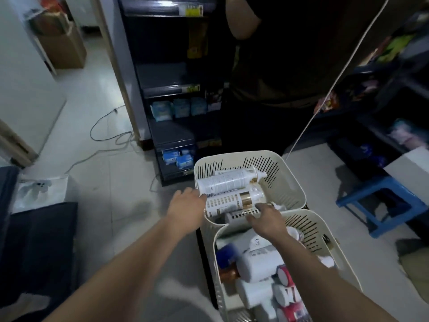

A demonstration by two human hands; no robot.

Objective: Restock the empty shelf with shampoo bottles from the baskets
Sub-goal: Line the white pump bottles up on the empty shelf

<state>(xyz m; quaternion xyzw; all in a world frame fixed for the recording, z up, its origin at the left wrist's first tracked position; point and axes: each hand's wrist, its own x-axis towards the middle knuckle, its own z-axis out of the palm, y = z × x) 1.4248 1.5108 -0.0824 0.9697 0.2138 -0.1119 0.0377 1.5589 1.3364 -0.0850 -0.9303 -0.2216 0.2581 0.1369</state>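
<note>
While the right hand (pixel 267 220) grips one, the far basket (pixel 293 182) holds white bottles (pixel 226 182).

Two cream slotted plastic baskets sit at lower centre: a far basket (pixel 290 182) and a near basket (pixel 325 231). The far one holds three white cylindrical bottles on their sides: a text-printed bottle (pixel 222 182), a gold-banded bottle (pixel 232 201) and a gold-checked bottle (pixel 239 216). The near one holds at least three large white bottles (pixel 260 263), one blue bottle (pixel 226 254), one brown bottle (pixel 228 274) and two red-and-white bottles (pixel 285 275); blur hides the full total. Two bare hands reach in, the left hand (pixel 185 205) and the right hand (pixel 267 219). At right stands one blue plastic stool (pixel 376 205). One black shelving unit (pixel 162 73) at upper centre shows five light-blue packets: three upper packets (pixel 181 108) and two lower packets (pixel 177 159).
</note>
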